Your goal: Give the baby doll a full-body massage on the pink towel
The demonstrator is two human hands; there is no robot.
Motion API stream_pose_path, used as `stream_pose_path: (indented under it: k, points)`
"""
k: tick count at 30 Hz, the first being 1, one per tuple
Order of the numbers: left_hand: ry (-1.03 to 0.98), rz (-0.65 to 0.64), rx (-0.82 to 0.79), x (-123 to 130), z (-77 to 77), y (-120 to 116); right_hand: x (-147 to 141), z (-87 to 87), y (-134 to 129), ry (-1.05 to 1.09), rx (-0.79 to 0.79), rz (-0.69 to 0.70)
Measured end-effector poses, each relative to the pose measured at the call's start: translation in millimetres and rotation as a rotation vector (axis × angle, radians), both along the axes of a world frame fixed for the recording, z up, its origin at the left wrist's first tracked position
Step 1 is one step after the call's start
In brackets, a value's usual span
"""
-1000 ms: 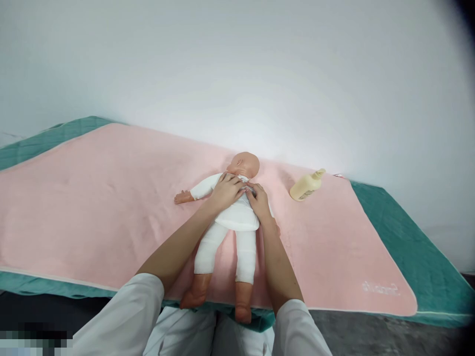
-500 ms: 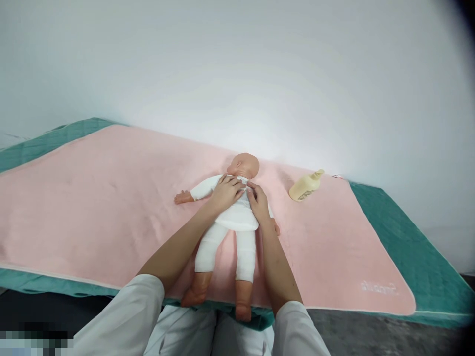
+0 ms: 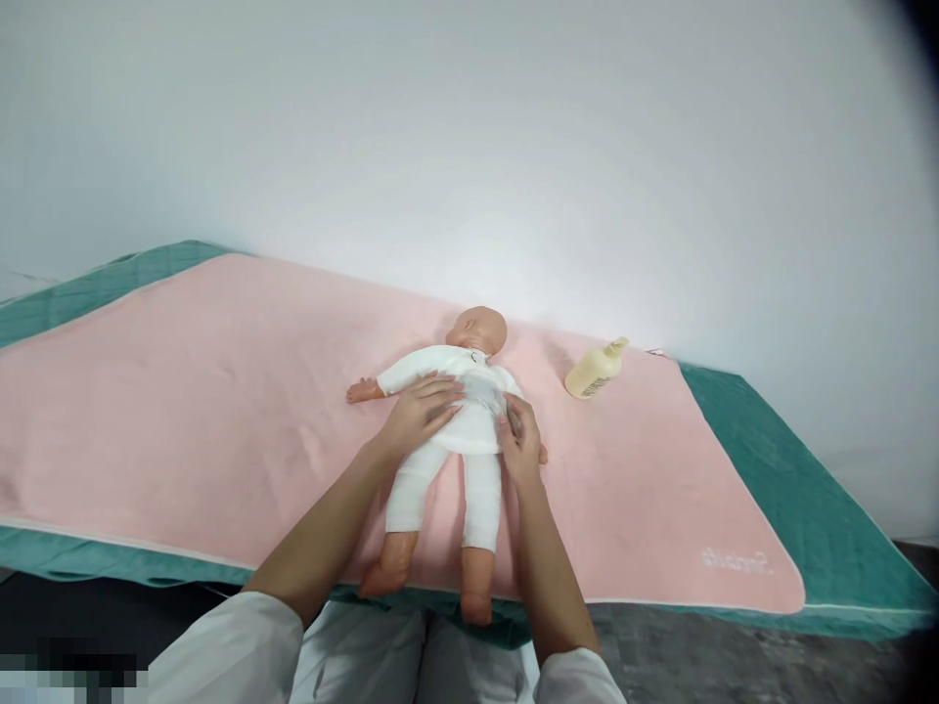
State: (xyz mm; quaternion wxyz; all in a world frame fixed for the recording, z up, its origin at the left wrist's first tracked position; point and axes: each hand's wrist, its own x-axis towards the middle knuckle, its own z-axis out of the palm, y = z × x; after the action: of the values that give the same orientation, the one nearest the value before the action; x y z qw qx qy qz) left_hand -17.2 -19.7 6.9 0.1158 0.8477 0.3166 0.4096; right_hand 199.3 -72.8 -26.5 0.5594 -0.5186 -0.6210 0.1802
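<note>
Head view: nearest are the wearer's white sleeves & pale trousers, w/ dark grey floor at lower R. Just beyond: the near edge of a green pad, a pink blanket spread on it. At that edge lie the brown feet of a baby doll in a white suit; it's approx. mid-blanket, legs toward the wearer, seemingly face-down, head turned to the L.

Both bare hands are on its torso. L hand: palm down, fingers near straight & slightly apart on the L side, holding nothing. R hand: fingers loosely bent along the R side; can't tell if any cloth is pinched. Betw. them a greyish patch is too blurred to make out.

Step in hand, as best judged: hands-on contact w/ the torso, one hand per side. The next move prob. calls for light, even pressure w/o sliding the doll, its feet being at the edge.

In the way: R hand & forearm hide most of the doll's arm on that side. Opp. arm stretches out L, unobstructed.

Farther back, R of the doll's head: a pale-yellow pump bottle, well clear of both hands. Behind all: plain pale wall.
</note>
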Motion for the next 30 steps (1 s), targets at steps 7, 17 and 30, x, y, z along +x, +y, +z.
stream_pose_path:
  k: [7,17,30]
  points:
    - [-0.101,-0.149,0.114,-5.6,-15.0,-33.0,-8.4,-12.1,-34.8,-0.111,0.1,0.149]
    - [-0.083,-0.134,0.136,1.4,-19.0,-29.1,-8.8,-19.1,-28.0,-0.045,0.112,0.162]
    - [0.029,-0.076,0.129,4.3,-19.7,-28.9,-9.1,-16.6,-28.2,-0.069,0.04,0.152]
